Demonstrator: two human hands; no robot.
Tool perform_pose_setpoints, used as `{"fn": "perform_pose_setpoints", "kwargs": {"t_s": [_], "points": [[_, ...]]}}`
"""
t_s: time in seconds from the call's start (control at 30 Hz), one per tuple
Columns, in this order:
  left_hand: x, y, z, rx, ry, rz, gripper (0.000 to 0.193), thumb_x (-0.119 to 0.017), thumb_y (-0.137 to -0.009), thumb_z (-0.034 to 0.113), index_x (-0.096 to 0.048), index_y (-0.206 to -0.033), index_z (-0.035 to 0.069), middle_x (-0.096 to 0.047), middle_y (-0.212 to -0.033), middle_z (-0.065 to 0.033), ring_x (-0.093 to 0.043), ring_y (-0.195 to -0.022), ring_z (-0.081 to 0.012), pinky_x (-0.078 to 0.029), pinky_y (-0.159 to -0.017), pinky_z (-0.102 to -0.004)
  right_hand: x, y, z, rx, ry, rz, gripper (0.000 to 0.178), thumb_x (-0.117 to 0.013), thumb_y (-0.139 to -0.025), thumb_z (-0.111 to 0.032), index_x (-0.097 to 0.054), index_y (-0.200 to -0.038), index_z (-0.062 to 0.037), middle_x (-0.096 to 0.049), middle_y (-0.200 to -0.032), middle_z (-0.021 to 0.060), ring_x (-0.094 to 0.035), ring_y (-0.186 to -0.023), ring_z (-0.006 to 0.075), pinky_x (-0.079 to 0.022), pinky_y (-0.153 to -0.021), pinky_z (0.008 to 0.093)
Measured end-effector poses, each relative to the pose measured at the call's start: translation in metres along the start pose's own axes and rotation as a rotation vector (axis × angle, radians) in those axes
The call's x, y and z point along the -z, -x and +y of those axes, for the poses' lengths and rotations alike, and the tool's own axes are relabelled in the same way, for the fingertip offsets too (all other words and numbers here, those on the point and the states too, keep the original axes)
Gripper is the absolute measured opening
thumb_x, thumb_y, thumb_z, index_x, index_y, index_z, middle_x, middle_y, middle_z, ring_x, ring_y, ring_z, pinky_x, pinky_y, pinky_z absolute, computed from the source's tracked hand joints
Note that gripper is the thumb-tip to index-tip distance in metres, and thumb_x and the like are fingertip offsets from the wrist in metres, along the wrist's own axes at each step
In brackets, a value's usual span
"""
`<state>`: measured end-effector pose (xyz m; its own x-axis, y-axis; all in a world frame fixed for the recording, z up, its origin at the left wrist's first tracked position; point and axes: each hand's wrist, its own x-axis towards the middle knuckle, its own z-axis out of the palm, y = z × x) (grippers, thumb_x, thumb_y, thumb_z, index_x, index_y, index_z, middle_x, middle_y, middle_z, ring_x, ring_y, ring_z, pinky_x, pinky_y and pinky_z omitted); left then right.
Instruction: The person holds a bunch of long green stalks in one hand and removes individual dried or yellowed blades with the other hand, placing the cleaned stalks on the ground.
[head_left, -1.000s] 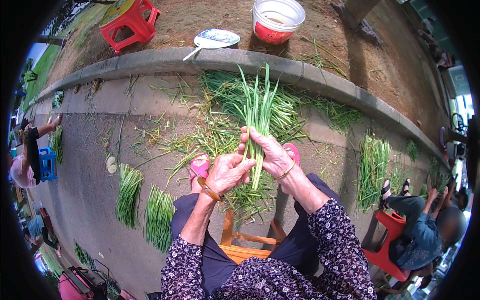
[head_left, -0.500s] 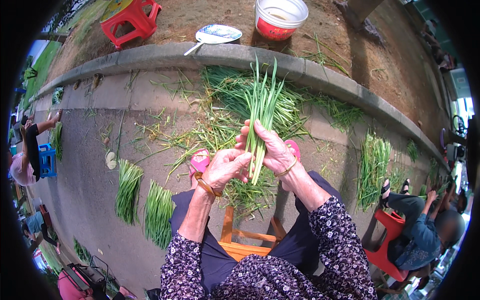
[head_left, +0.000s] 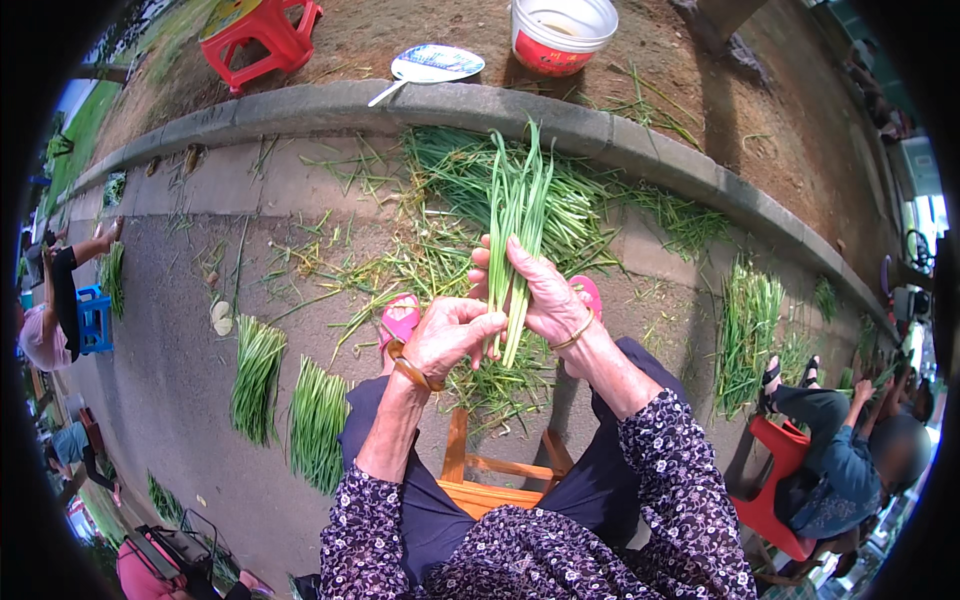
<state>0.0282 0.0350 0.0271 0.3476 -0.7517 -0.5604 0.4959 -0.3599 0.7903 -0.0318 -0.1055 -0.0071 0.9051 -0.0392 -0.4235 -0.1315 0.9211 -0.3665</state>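
Note:
A small bunch of garlic chives (head_left: 520, 200) stands nearly upright between my hands, its green leaf tips pointing away from me and its pale stem ends toward me. My right hand (head_left: 545, 295) is wrapped round the stems, thumb lying along the front. Thumb and bent fingers of my left hand (head_left: 455, 335) pinch at the left side of the lower stems; the fingertips are partly hidden. Beyond the bunch, a large heap of garlic chives (head_left: 450, 170) lies against the kerb. Trimmed leaves and scraps (head_left: 500, 395) cover the ground between my feet.
Two neat bundles of garlic chives, a left one (head_left: 258, 380) and a nearer one (head_left: 318, 425), lie to my left; another pile (head_left: 748, 335) lies right. Past the kerb (head_left: 300, 108) are a red stool (head_left: 265, 50), a hand fan (head_left: 437, 64) and a bucket (head_left: 562, 40). People sit at both sides.
The leaf tips of the held bunch have shifted slightly left and lower, and look bunched closer together. Both hands stay in almost the same place.

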Motion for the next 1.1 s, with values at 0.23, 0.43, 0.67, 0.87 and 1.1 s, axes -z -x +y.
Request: {"fn": "perform_pose_setpoints", "kwargs": {"t_s": [0.23,0.43,0.67,0.87,1.1], "points": [[0.0,0.004,0.001,0.021,-0.007,-0.055,0.021,-0.062,-0.075,0.021,-0.063,-0.072,-0.001,-0.058,-0.061,-0.003,-0.049,-0.045,-0.0056,-0.039,-0.038,-0.0174,-0.001,-0.001,0.002,0.015,-0.065,0.011,0.036,-0.051,-0.083,-0.027,-0.045,-0.108,-0.0026,-0.056,-0.087,0.0064,-0.058,-0.075,0.0191,-0.051,-0.065,0.0319],[0.001,0.008,0.004,0.039,-0.089,-0.098,0.025,-0.062,-0.074,0.025,-0.062,-0.08,0.001,-0.058,-0.07,-0.0013,-0.048,-0.062,-0.0062,-0.04,-0.06,-0.0215,-0.003,0.0,0.003,0.065,-0.058,-0.051,0.031,-0.05,-0.084,-0.028,-0.045,-0.101,-0.0028,-0.054,-0.079,0.0034,-0.057,-0.073,0.0174,-0.051,-0.064,0.0304],[-0.001,0.001,-0.002,0.033,-0.11,0.034,0.039,-0.065,-0.071,0.036,-0.056,-0.092,0.004,-0.052,-0.081,0.001,-0.046,-0.073,-0.0081,-0.038,-0.062,-0.0241,-0.008,0.004,-0.001,0.071,0.054,-0.06,0.028,-0.048,-0.085,-0.029,-0.045,-0.095,-0.0034,-0.051,-0.075,0.0017,-0.054,-0.066,0.0133,-0.048,-0.061,0.0264],[-0.001,-0.001,0.001,-0.065,0.117,0.041,0.038,-0.058,-0.077,0.036,-0.053,-0.095,0.003,-0.056,-0.079,-0.002,-0.054,-0.073,-0.0125,-0.042,-0.064,-0.0237,-0.008,0.009,-0.004,-0.083,0.042,-0.058,0.024,-0.046,-0.086,-0.027,-0.047,-0.093,-0.0037,-0.048,-0.068,0.0001,-0.047,-0.052,0.009,-0.043,-0.042,0.023],[0.018,-0.01,-0.008,-0.114,0.422,-0.151,0.038,-0.051,-0.082,0.034,-0.051,-0.097,0.0,-0.058,-0.084,-0.0067,-0.058,-0.078,-0.0163,-0.047,-0.072,-0.0287,-0.015,0.015,-0.001,-0.275,0.084,-0.187,0.019,-0.045,-0.087,-0.024,-0.046,-0.082,-0.0058,-0.049,-0.064,0.0001,-0.044,-0.046,0.007,-0.039,-0.036,0.0205]]}}
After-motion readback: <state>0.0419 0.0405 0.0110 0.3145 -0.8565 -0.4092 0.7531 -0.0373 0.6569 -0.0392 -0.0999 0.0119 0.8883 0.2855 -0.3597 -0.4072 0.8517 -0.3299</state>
